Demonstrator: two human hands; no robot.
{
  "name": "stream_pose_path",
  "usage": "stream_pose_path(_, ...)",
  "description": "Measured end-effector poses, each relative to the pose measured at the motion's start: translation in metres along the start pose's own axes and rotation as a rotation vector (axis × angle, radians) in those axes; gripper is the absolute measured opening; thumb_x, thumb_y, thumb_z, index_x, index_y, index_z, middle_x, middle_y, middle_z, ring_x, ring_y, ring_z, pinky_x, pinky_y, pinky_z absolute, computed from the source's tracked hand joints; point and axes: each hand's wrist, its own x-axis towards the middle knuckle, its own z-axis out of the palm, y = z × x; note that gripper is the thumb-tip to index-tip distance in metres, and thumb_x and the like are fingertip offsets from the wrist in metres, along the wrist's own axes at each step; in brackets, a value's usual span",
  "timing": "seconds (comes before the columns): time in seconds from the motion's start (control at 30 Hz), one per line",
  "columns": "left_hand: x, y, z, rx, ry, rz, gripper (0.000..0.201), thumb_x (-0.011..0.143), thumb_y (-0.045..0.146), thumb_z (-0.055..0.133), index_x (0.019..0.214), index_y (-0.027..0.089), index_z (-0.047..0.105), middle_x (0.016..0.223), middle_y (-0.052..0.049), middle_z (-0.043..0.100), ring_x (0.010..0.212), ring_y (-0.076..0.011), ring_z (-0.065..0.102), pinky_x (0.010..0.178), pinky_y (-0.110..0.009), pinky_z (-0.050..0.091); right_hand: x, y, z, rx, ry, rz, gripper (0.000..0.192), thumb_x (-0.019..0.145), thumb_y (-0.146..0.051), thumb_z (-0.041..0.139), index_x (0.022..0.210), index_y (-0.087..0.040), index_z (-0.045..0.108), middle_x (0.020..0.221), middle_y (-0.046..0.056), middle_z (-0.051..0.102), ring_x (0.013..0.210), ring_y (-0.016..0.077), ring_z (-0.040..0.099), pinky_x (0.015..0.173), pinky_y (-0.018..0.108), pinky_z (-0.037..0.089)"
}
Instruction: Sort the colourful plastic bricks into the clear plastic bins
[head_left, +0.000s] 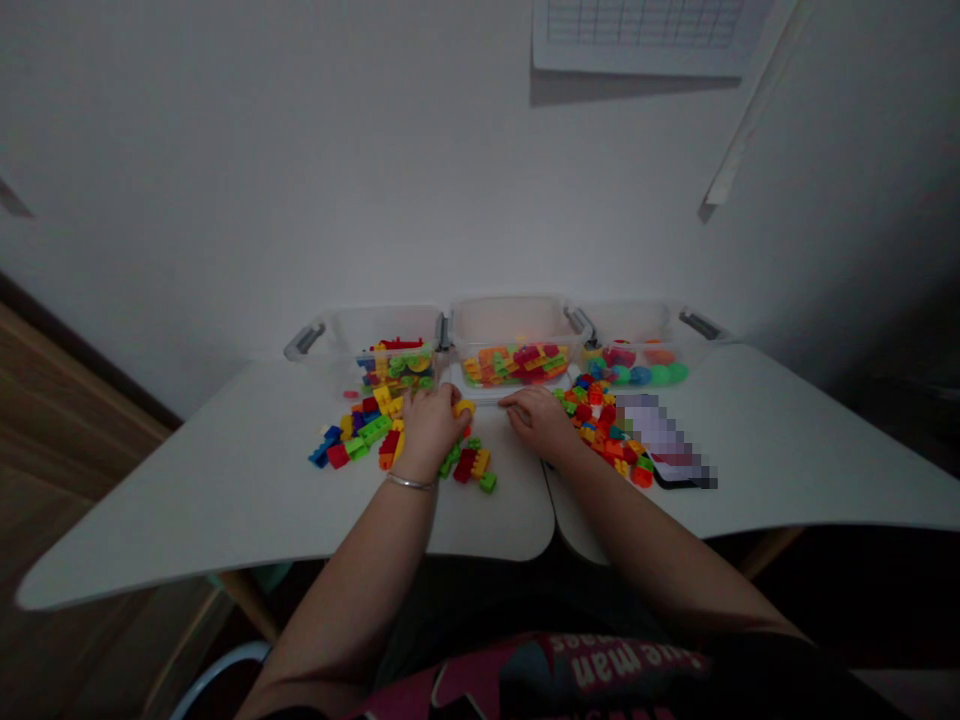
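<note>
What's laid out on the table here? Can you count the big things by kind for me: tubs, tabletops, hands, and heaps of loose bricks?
Clear plastic tubs: 3, left, middle, right
White tabletops pushed together: 2, left, right
Hands: 2, left hand, right hand
Heaps of loose bricks: 2, left heap, right heap
Total: 9

A home playroom corner — white tables point(225, 480), toy-brick bins point(390, 345), a wall chart point(637, 35).
</note>
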Motion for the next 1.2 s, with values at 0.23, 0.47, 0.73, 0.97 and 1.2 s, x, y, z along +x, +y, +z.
stream_pose_path(0.23, 0.002, 0.006, -0.002, -0.207, 0.002, 0.231, 0.026, 0.081, 0.025, 0.065, 0.106, 0.022, 0.064, 0.108, -0.006, 0.071, 0.108, -0.0250, 0.062, 0.104, -0.041, 0.037, 0.000, 0.002, 0.001, 0.021, 0.013, 0.022, 0.024, 0.088, -0.019, 0.054, 0.107, -0.019, 0.068, 0.105, 0.010, 0.072, 0.102, 0.0253, 0.063, 0.095, 0.043, 0.047)
stream_pose_path(0.47, 0.001, 0.010, 0.001, -0.359, 0.020, 0.338, 0.027, 0.081, 0.025, 0.068, 0.108, 0.022, 0.062, 0.108, -0.004, 0.072, 0.107, -0.0212, 0.063, 0.115, -0.044, 0.029, 0.003, -0.002, -0.003, 0.098, 0.019, 0.137, 0.025, 0.092, -0.027, 0.052, 0.112, -0.021, 0.066, 0.108, 0.010, 0.072, 0.100, 0.0235, 0.066, 0.090, 0.040, 0.050)
stream_pose_path(0.73, 0.000, 0.010, 0.010, -0.465, 0.109, 0.435, 0.029, 0.082, 0.026, 0.069, 0.109, 0.020, 0.061, 0.109, -0.007, 0.069, 0.107, -0.0211, 0.061, 0.105, -0.040, 0.041, 0.009, -0.007, -0.004, 0.409, 0.005, 0.214, 0.016, 0.088, -0.029, 0.058, 0.098, -0.022, 0.068, 0.093, 0.005, 0.073, 0.084, 0.0184, 0.068, 0.078, 0.033, 0.053)
stream_pose_path(0.97, 0.001, 0.005, 0.007, -0.462, 0.130, 0.359, 0.035, 0.083, 0.020, 0.062, 0.118, 0.016, 0.057, 0.110, -0.009, 0.065, 0.098, -0.0208, 0.061, 0.092, -0.036, 0.048, 0.023, -0.009, -0.031, 0.405, 0.193, 0.222, 0.023, 0.085, -0.033, 0.057, 0.099, -0.020, 0.069, 0.095, 0.007, 0.071, 0.078, 0.0187, 0.065, 0.073, 0.033, 0.054)
stream_pose_path(1.2, 0.006, -0.004, 0.010, -0.405, 0.104, 0.214, 0.023, 0.084, 0.017, 0.056, 0.106, 0.016, 0.062, 0.102, -0.010, 0.066, 0.095, -0.0227, 0.063, 0.089, -0.038, 0.050, 0.053, 0.006, -0.079, 0.085, 0.475, 0.118, 0.019, 0.087, -0.025, 0.053, 0.097, -0.021, 0.069, 0.104, 0.008, 0.070, 0.099, 0.0223, 0.063, 0.085, 0.038, 0.052)
